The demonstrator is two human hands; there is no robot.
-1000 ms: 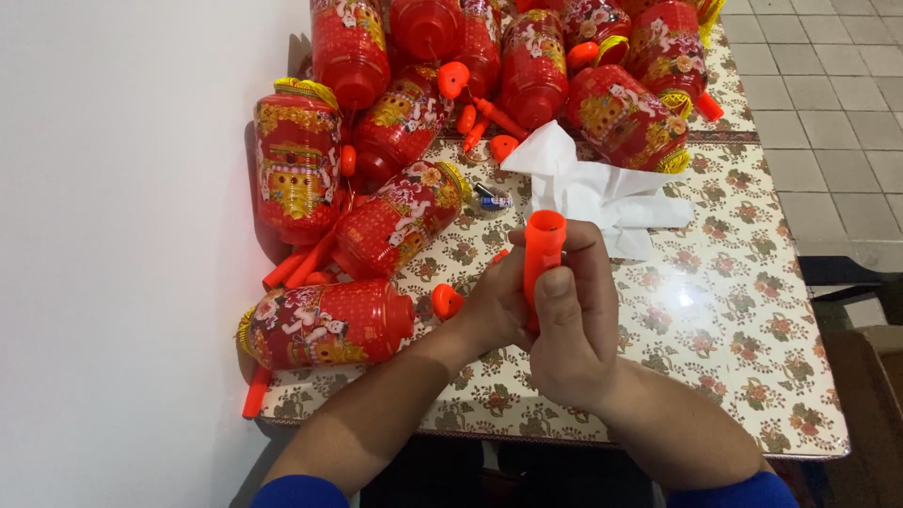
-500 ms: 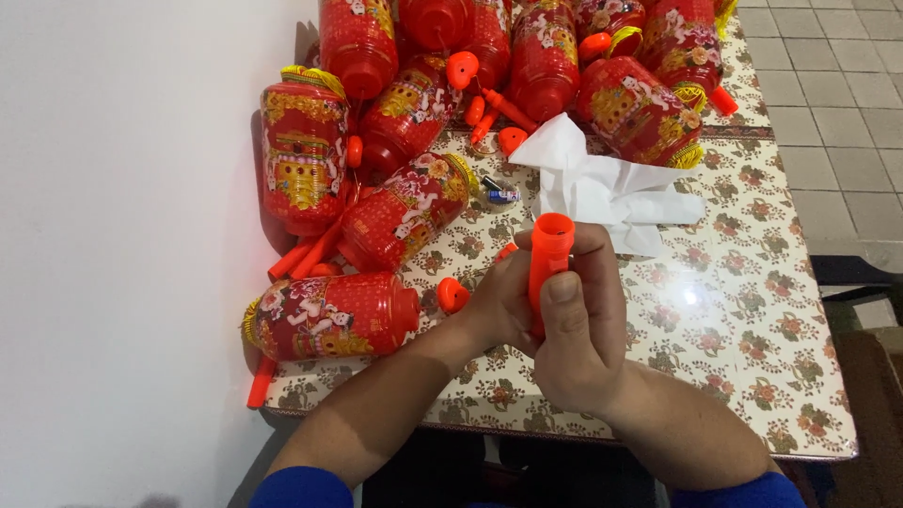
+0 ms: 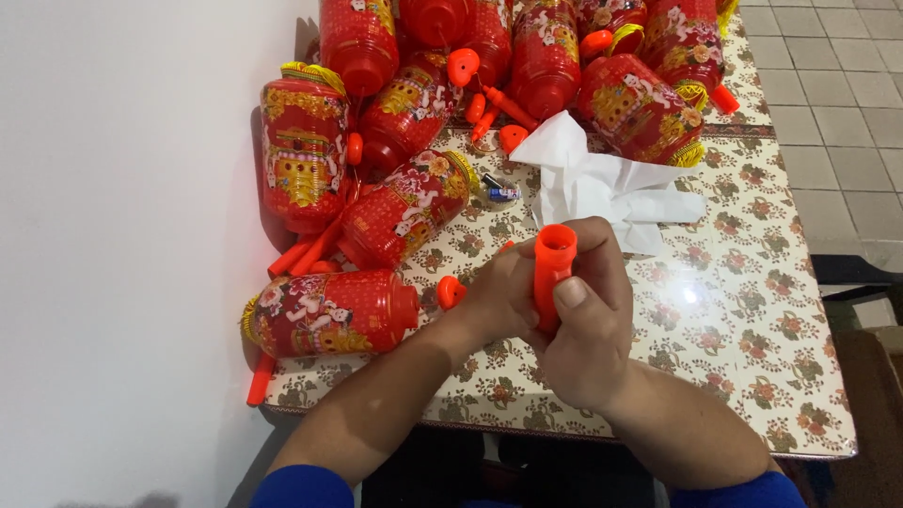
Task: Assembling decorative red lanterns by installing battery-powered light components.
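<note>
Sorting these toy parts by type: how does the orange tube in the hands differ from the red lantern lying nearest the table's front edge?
The orange tube is slim, plain and one colour; the red lantern is fat, barrel-shaped and covered in gold and white patterns. The tube stands upright, open end up, gripped by the left hand and right hand; the lantern lies on its side on the table, untouched. Both look like glossy plastic.
</note>
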